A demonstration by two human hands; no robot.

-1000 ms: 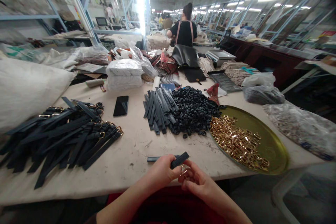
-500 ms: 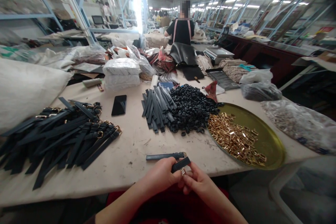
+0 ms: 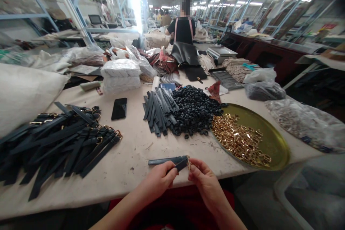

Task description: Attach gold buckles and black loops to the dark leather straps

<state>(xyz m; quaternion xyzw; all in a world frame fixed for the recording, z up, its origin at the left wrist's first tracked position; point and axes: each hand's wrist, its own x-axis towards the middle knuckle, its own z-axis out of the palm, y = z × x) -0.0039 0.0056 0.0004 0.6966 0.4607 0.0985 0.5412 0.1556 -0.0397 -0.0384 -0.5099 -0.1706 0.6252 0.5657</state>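
My left hand (image 3: 162,176) pinches a short dark leather strap (image 3: 181,164), its free end pointing right. In my right hand (image 3: 199,172), between thumb and fingers, is a small gold buckle (image 3: 189,165), right at the strap's end; whether the strap passes through it I cannot tell. Just beyond my hands another dark strap (image 3: 161,160) lies flat on the table, a gold buckle by its right end. A round brass-coloured tray (image 3: 277,147) at the right carries a heap of gold buckles (image 3: 239,138).
Buckled straps (image 3: 67,140) are heaped at the left, near a black phone (image 3: 119,108). Plain strap pieces (image 3: 159,109) and a mound of small black loops (image 3: 196,109) sit mid-table. Plastic bags (image 3: 304,122) line the right edge. A person (image 3: 184,30) stands farther back.
My hands have moved slightly apart. The strap, earlier tilted up above the buckle, now sits lower with its end at the buckle. The whole view has shifted a little.
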